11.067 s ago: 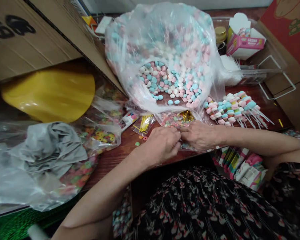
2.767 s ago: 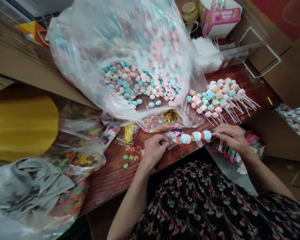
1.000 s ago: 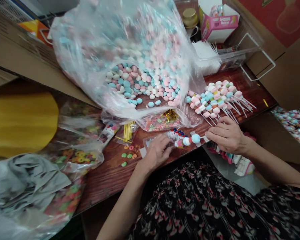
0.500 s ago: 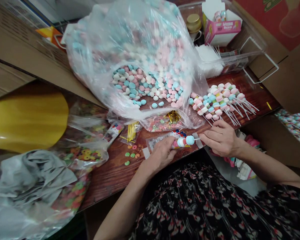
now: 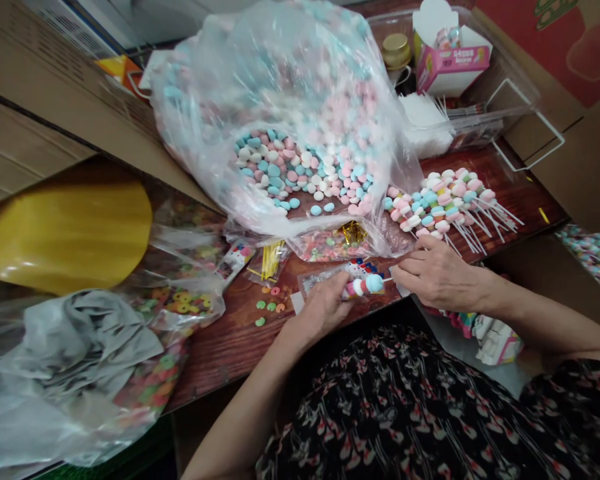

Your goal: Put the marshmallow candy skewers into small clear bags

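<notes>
At the table's front edge, my left hand [image 5: 326, 301] is closed around a short row of candies [image 5: 373, 284] in pink, white and blue, its fingers covering the left end of the row. From the blue right end a thin white stick [image 5: 387, 280] comes out. My right hand [image 5: 433, 275] pinches the stick's other end, palm down. Under the hands lies a clear printed packet [image 5: 313, 279]. Just beyond my right hand, a pile of finished candy sticks [image 5: 443, 200] rests on the table with the white ends toward me.
A big clear bag [image 5: 280, 73] of pastel candies lies open behind the hands. Several candy rings [image 5: 271, 307] are loose at left, beside a bag with grey cloth [image 5: 95, 347]. A clear bin [image 5: 515, 100] holds white sticks [image 5: 425, 123] and a pink box [image 5: 453, 67].
The camera view has shifted slightly, moving the table things rightward in the picture. Both hands and the candy row have moved a little left relative to the table.
</notes>
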{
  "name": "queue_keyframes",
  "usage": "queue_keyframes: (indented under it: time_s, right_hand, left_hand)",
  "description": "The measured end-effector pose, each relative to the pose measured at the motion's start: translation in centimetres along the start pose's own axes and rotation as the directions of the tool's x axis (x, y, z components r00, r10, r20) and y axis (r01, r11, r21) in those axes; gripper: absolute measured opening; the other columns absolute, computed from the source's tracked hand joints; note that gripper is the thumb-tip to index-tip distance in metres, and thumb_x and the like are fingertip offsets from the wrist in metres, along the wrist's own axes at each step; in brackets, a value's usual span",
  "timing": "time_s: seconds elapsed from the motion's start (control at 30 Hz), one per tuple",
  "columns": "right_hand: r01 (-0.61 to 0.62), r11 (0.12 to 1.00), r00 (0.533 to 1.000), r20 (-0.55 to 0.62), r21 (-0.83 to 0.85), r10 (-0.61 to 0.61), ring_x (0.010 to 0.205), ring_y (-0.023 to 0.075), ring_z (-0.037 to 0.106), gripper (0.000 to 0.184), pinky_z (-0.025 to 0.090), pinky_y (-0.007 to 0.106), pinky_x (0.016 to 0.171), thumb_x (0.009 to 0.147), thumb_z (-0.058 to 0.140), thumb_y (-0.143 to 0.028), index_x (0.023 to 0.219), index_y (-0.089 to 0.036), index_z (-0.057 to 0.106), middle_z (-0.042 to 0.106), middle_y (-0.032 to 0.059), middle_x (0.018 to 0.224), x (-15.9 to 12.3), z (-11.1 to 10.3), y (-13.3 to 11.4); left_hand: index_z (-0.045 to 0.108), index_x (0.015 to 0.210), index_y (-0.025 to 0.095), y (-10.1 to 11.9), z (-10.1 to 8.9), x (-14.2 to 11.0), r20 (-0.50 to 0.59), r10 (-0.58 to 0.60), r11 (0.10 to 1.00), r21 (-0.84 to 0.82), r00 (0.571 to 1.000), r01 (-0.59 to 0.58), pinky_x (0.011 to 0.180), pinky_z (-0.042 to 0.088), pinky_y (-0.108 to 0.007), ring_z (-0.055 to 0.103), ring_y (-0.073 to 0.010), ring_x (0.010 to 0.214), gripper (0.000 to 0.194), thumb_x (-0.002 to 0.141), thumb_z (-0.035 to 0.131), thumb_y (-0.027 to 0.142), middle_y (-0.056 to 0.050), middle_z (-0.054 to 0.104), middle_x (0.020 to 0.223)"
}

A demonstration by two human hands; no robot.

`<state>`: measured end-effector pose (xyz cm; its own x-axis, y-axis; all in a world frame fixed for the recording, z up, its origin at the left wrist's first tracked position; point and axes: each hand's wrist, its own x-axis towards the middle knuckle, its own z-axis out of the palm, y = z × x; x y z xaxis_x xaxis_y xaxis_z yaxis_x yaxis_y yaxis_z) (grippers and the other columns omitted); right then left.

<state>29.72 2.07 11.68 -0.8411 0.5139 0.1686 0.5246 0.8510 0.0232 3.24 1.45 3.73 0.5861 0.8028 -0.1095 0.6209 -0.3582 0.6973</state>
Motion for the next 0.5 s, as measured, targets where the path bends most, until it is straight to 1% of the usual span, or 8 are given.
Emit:
queue_keyframes:
  time_s: [0.1, 0.23, 0.33, 0.5]
  right_hand:
    - [0.036, 0.999, 0.999, -0.022, -0.022, -0.036, 0.066, 0.0148, 0.041, 0.019, 0.023, 0.035, 0.071, 0.094, 0.044, -0.015, 0.085, -0.016, 0.060, 0.061, 0.0016, 0.071, 0.8, 0.1, -0.8]
    - [0.070, 0.997, 0.997, -0.019, -0.025, -0.070, 0.065, 0.0152, 0.044, 0.020, 0.023, 0.035, 0.069, 0.093, 0.043, -0.012, 0.082, -0.015, 0.059, 0.061, 0.0028, 0.070, 1.9, 0.4, -1.4]
    - [0.074, 0.997, 0.997, 0.020, -0.004, -0.074, 0.063, 0.0146, 0.046, 0.018, 0.023, 0.034, 0.069, 0.093, 0.044, -0.012, 0.084, -0.015, 0.059, 0.063, 0.0035, 0.070, 2.7, 0.8, -1.4]
    - [0.120, 0.993, 0.981, 0.153, 0.013, -0.121, 0.060, 0.0146, 0.050, 0.014, 0.025, 0.035, 0.071, 0.091, 0.045, -0.011, 0.085, -0.014, 0.057, 0.067, 0.0047, 0.072, 4.4, 0.8, -1.4]
  left_hand:
    - [0.053, 0.091, 0.019, 0.3, 0.2, 0.3, 0.046, 0.014, 0.992, -0.123, 0.999, -0.008, 0.065, 0.038, -0.026, 0.051, -0.0142, 0.069, 0.027, 0.083, 0.065, 0.042, 0.000, 0.060, 0.080]
    - [0.055, 0.090, 0.019, 0.9, 0.2, 0.5, 0.093, 0.020, 0.978, -0.210, 0.995, 0.001, 0.065, 0.038, -0.025, 0.051, -0.0140, 0.071, 0.028, 0.082, 0.067, 0.044, 0.002, 0.059, 0.079]
    - [0.056, 0.089, 0.019, 1.2, 0.5, 0.8, 0.068, 0.001, 0.973, -0.229, 0.998, 0.015, 0.065, 0.038, -0.025, 0.051, -0.0139, 0.071, 0.025, 0.083, 0.066, 0.041, 0.002, 0.059, 0.079]
    - [0.054, 0.081, 0.018, 0.9, 1.1, 1.3, 0.005, -0.022, 0.967, -0.253, 1.000, 0.023, 0.062, 0.036, -0.024, 0.048, -0.0121, 0.066, 0.021, 0.080, 0.068, 0.033, 0.003, 0.058, 0.074]
